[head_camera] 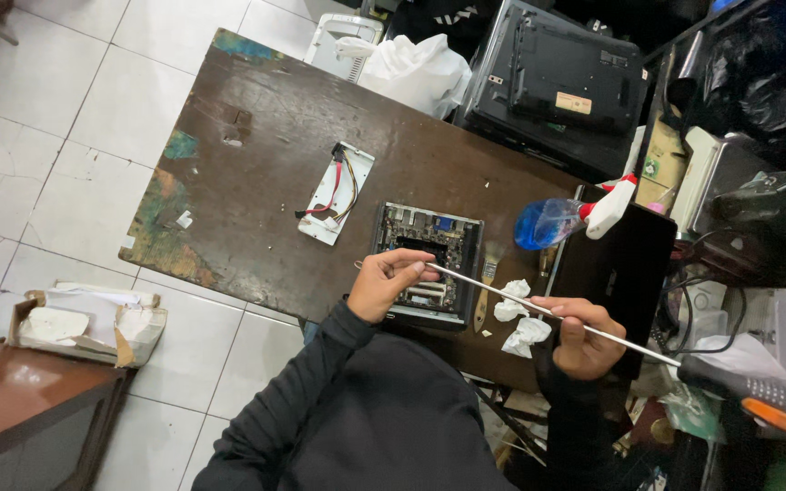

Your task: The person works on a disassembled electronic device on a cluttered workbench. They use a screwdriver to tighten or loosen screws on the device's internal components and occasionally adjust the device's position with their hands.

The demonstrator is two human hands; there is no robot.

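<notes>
Hands [391,282] [584,336] seemingly pinch long screwdriver [548,312] above circuit board [425,259].

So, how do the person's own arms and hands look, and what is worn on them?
Both arms are covered by long dark sleeves of a plain dark top, reaching to the wrists. The left hand and right hand are bare: no gloves. No rings, watch or markings can be made out.
</notes>
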